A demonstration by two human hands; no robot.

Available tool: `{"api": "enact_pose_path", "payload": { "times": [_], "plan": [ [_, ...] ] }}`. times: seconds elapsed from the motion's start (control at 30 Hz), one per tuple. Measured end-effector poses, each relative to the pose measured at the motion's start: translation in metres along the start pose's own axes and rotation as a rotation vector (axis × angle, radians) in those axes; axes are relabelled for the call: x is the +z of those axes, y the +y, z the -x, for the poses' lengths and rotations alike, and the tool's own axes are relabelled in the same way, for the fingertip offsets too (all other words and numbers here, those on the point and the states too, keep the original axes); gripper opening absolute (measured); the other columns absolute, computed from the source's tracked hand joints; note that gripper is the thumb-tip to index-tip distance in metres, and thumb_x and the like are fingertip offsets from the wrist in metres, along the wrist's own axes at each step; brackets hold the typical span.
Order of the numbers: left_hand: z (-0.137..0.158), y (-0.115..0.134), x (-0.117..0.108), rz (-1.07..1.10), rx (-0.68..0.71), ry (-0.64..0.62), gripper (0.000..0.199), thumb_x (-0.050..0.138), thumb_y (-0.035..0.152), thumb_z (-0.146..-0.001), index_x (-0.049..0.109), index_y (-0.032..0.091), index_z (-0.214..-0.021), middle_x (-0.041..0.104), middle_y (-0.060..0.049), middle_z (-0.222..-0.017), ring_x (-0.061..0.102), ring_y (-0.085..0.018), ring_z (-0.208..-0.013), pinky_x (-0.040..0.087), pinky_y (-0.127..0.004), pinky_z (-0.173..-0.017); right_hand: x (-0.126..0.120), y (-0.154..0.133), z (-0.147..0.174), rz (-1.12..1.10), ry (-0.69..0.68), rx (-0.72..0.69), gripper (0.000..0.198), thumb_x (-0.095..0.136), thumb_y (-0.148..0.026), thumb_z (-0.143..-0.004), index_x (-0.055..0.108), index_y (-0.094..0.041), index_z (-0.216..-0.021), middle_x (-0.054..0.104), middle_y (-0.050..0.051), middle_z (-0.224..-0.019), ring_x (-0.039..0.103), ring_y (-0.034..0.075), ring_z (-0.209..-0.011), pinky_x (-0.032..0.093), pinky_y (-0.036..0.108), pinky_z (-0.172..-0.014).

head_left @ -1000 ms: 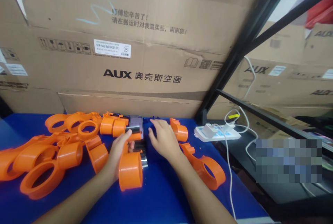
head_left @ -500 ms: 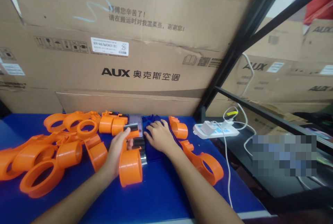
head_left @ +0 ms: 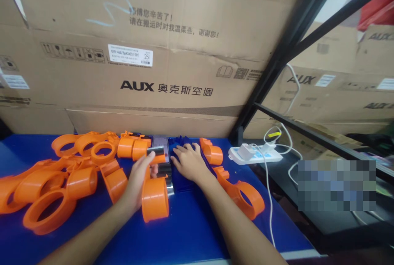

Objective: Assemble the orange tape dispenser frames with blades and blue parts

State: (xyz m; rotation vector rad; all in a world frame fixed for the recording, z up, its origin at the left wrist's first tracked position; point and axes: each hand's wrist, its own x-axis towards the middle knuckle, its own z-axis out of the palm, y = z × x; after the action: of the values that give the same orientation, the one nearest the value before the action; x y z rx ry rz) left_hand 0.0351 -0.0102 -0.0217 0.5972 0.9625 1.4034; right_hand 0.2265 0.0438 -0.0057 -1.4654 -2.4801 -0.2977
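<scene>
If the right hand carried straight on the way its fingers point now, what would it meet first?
Probably the phone, just up and left of the right hand in the picture, though depth there is unclear.

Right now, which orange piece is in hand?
The orange piece in the left hand, its wide ring nearest the camera. The other orange pieces lie ungripped on the blue table.

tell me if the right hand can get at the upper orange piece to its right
Likely yes: the orange piece sits close beside the right hand, with nothing visible standing between them. The hand is on dark blue material; whether it grips any is unclear.
</scene>
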Motion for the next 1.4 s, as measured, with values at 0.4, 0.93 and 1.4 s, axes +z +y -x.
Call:
{"api": "enact_pose_path", "payload": {
  "times": [0.4,0.93,1.4],
  "plan": [
    [-0.004,-0.001,-0.002,-0.033,0.016,-0.029,0.041,0.086,0.052,-0.074,0.064,0.017,-0.074,0.06,0.003,-0.061,0.053,-0.01,-0.05,0.044,-0.022,-0.049,0.0,-0.002,0.001,-0.004,-0.019,-0.012,0.04,0.044,-0.045,-0.107,0.07,-0.023,-0.129,0.074,0.013,-0.125,0.056,0.034,-0.113,0.023,0.06,-0.11],
    [0.001,0.001,-0.001,-0.081,0.053,-0.052,0.046,0.085,0.057,-0.074,0.063,0.018,-0.077,0.06,0.003,-0.064,0.051,-0.009,-0.051,0.043,-0.022,-0.052,-0.008,-0.002,0.002,-0.03,-0.117,-0.072,0.041,0.041,-0.045,-0.109,0.075,-0.025,-0.118,0.071,0.014,-0.117,0.052,0.03,-0.109,0.025,0.051,-0.099],
    [0.003,0.003,0.0,-0.113,0.081,-0.055,0.046,0.083,0.058,-0.075,0.063,0.017,-0.076,0.06,0.001,-0.067,0.053,-0.011,-0.056,0.044,-0.022,-0.053,-0.011,-0.004,0.001,-0.016,-0.137,-0.047,0.038,0.043,-0.039,-0.108,0.078,-0.025,-0.113,0.074,0.012,-0.112,0.053,0.029,-0.106,0.023,0.049,-0.098]
  ]
}}
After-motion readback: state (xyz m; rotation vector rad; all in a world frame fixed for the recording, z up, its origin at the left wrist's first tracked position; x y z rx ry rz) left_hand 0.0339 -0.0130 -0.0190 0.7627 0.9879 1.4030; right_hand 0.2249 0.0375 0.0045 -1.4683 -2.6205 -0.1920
